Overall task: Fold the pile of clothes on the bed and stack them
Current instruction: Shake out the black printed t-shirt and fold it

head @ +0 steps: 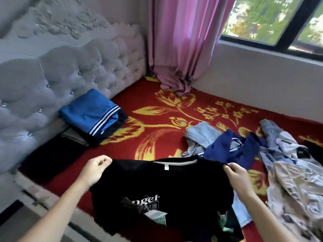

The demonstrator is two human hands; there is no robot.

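I hold a black T-shirt (162, 186) with white lettering up by its shoulders over the near edge of the bed. My left hand (96, 167) grips its left shoulder and my right hand (238, 173) pinches its right shoulder. The shirt hangs down with its collar facing me. A stack of folded clothes (90, 116), with a blue striped garment on top and grey and dark ones beneath, lies at the left by the headboard. A loose pile of unfolded clothes (262, 154), pale denim, a navy top and a light printed garment, is spread at the right.
The bed carries a red blanket with yellow flowers (157, 119). A grey tufted headboard (61, 75) runs along the left. A pink curtain (181, 49) hangs in the far corner, its hem on the bed. A white wall and window (279, 20) bound the right side.
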